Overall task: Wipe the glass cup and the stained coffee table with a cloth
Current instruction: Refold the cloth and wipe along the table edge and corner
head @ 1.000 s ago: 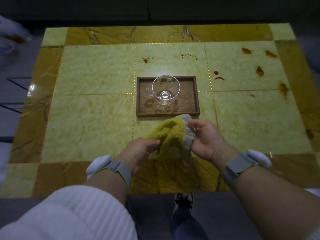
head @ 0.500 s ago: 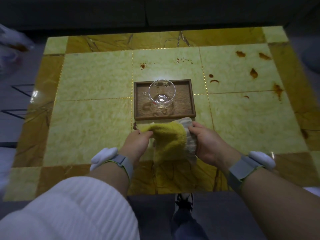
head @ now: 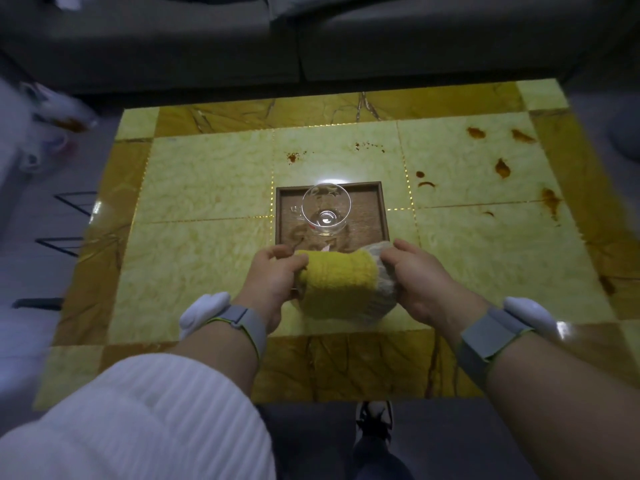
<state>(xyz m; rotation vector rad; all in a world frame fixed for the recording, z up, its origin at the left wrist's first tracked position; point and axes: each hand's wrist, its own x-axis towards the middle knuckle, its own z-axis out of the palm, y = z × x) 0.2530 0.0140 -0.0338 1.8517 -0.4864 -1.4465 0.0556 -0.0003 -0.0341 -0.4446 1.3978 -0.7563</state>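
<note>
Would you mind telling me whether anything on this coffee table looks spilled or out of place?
Yes: reddish-brown stains spatter the coffee table, mostly on its far right side. The glass cup stands upright in its wooden tray, undisturbed.

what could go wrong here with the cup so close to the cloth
1. Both hands, left and right, grip the cloth just in front of the tray; a forward swing might tip the cup.
2. The stains lie on the table's far right; reaching them means passing the cup.
3. Wiping stains first could dirty the cloth and smear the cup later.
</note>
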